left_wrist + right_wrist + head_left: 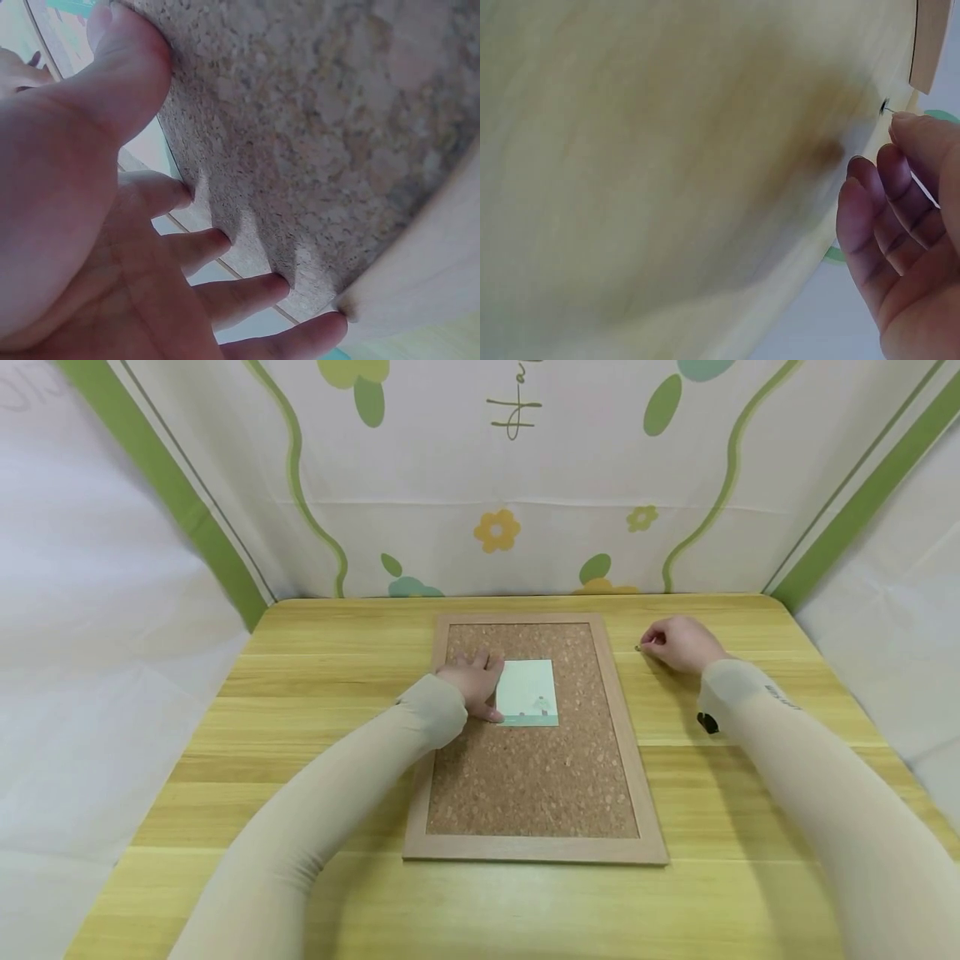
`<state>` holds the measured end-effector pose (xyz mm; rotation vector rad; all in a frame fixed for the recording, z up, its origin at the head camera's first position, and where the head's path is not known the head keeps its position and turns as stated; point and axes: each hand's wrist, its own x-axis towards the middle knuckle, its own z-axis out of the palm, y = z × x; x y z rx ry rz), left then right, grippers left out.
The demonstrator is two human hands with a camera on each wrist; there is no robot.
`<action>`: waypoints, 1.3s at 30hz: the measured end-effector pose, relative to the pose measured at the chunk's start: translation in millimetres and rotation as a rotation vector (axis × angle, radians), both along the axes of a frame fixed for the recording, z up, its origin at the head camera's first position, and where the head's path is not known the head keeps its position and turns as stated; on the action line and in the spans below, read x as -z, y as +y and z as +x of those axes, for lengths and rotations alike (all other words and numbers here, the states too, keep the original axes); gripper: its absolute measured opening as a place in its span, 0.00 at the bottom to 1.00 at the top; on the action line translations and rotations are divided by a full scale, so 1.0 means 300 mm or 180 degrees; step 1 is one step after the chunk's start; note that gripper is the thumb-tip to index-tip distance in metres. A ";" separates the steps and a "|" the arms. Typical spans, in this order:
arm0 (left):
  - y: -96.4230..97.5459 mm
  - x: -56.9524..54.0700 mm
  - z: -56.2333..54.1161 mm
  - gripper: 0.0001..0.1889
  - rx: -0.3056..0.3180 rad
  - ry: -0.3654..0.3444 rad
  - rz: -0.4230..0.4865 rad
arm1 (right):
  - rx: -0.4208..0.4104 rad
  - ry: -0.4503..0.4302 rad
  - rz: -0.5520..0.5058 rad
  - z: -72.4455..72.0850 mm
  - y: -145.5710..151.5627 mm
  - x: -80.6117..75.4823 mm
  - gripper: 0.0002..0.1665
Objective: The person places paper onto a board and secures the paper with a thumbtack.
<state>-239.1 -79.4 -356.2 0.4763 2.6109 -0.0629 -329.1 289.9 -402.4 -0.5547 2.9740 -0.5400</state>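
A pale green note card (527,689) with a small printed picture along its bottom lies on the upper half of a wood-framed cork board (525,785). My left hand (475,683) rests on the card's left side with fingers spread, its thumb at the lower left corner. In the left wrist view the fingertips (277,283) touch the cork near the frame. Right of the board, low over the table, my right hand (681,645) pinches a small thumbtack (884,107) by its thin pin between thumb and finger, its gold-looking head facing away from the fingertips.
The cork board lies flat on a light wooden table (300,693), its wooden frame (532,848) raised around the cork. A white cloth backdrop (420,468) with printed flowers and green stripes stands behind the table. More white cloth hangs at both sides.
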 end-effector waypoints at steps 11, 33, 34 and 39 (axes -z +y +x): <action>0.008 -0.015 0.013 0.55 -0.0040 0.0008 0.0037 | 0.0099 -0.0091 0.0097 0.006 -0.021 -0.006 0.10; 0.001 -0.013 0.017 0.55 -0.0021 0.0026 0.0017 | 0.0077 0.0124 -0.0119 0.044 -0.052 -0.087 0.11; 0.001 -0.012 0.016 0.55 -0.0021 0.0026 0.0015 | 0.0062 0.0151 -0.0122 0.048 -0.056 -0.096 0.11; 0.003 -0.008 0.007 0.55 -0.0055 -0.0016 -0.0035 | 0.0008 0.0190 -0.0218 0.069 -0.073 -0.135 0.12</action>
